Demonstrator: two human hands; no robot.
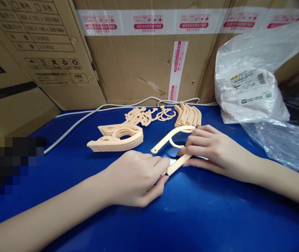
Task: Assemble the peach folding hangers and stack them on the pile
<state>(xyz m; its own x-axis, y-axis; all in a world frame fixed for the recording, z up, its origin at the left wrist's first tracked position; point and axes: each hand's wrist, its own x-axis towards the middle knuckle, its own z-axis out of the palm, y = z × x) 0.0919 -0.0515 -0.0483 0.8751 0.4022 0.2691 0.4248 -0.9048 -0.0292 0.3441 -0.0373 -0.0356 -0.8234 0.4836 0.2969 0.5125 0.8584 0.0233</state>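
Note:
Both my hands are on a beige plastic folding hanger [162, 142] with two curved arms and a hook between them. My right hand [213, 148] wraps its fingers round the joined end. My left hand [141, 176] pinches the free tip of the nearer arm [178, 165]; its fingertips hide whatever else is there. The farther arm's tip, with a small hole, points left and is untouched. Just beyond my left hand lies a neat stack of folded hangers [116, 139]. Farther back sit a loose pile of hanger hooks [141, 115] and a row of loose hanger arms [187, 114].
The work surface is a blue tabletop [191, 220]. Cardboard boxes [136, 63] [46, 52] wall it at the back and left. A white cable [78, 126] runs along the rear. At right stand a white plastic bag [251, 91] and clear plastic film [283, 143].

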